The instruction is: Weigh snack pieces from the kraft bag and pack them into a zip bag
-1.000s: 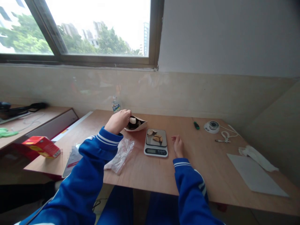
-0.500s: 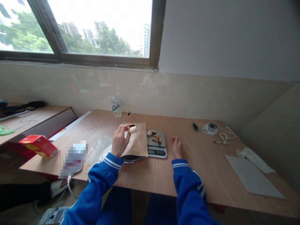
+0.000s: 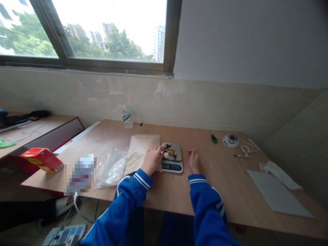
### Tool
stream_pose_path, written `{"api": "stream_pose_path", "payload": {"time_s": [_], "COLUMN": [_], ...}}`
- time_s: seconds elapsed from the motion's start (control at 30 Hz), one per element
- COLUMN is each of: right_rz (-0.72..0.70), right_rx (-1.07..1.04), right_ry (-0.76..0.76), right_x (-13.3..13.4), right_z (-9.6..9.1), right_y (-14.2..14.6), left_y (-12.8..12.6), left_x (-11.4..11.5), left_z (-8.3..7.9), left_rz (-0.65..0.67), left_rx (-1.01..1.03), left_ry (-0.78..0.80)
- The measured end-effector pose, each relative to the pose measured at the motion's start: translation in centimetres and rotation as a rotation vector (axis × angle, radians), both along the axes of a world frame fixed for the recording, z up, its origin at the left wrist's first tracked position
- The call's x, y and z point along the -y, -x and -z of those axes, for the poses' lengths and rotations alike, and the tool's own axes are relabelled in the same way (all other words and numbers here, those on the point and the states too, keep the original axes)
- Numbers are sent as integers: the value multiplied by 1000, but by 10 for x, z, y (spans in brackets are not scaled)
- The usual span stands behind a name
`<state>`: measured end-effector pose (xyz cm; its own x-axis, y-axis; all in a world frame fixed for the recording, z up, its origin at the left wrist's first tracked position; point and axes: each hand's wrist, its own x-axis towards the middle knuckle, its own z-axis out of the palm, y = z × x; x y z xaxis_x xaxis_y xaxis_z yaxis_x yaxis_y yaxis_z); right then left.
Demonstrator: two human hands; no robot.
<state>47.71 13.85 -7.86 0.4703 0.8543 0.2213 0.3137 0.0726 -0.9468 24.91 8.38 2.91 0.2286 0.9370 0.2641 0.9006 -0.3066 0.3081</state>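
Note:
A small digital kitchen scale [image 3: 176, 166] sits mid-table with several brown and pale nut-like pieces [image 3: 171, 150] on its platform. My left hand [image 3: 153, 159] reaches to the scale's left edge, its fingertips pinched on a pale piece [image 3: 166, 155] that is down on the platform. Under that hand a brown paper bag [image 3: 141, 151] lies flat on the table. A crumpled clear plastic bag [image 3: 112, 166] lies left of the paper bag. Just right of the scale, my right hand [image 3: 194, 160] rests flat on the wood, holding nothing.
On the wooden table [image 3: 220, 177]: a water bottle [image 3: 127, 117] at the back, a red box [image 3: 42, 159] and a blurred item [image 3: 80, 174] at left. At right are a green screwdriver [image 3: 214, 138], a round white device [image 3: 231, 139], a paper sheet [image 3: 276, 194] and a white cloth [image 3: 280, 173].
My left hand pulled the paper bag toward me and it now lies flat. The hand then carried the pale piece right and down onto the scale. My right hand stayed still.

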Motion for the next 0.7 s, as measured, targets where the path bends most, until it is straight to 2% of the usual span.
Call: {"api": "stream_pose_path", "payload": {"time_s": [0.13, 0.23, 0.33, 0.4, 0.47, 0.57, 0.63, 0.7], "right_rz": [8, 11, 10, 10, 9, 2, -2, -4], "right_rx": [2, 2, 0, -2, -7, -15, -14, -14], "right_ry": [12, 19, 16, 11, 8, 6, 6, 4], "right_x": [2, 3, 4, 4, 3, 2, 2, 1], "right_z": [-4, -6, -7, -6, -5, -3, -1, -1], "right_y": [1, 2, 3, 3, 3, 2, 2, 2], "left_y": [-10, -8, 1, 7, 12, 16, 17, 17], "left_x": [-6, 4, 26, 46, 67, 93, 103, 108], "left_z": [3, -2, -11, -12, -4, 22, 41, 52], "left_rz": [-33, -58, -46, -35, -68, -123, -222, -354], "left_rx": [-90, -33, 220, 467, 655, 817, 983, 1177], "left_ry": [-29, -80, -98, -23, 101, 301, 490, 638]}}
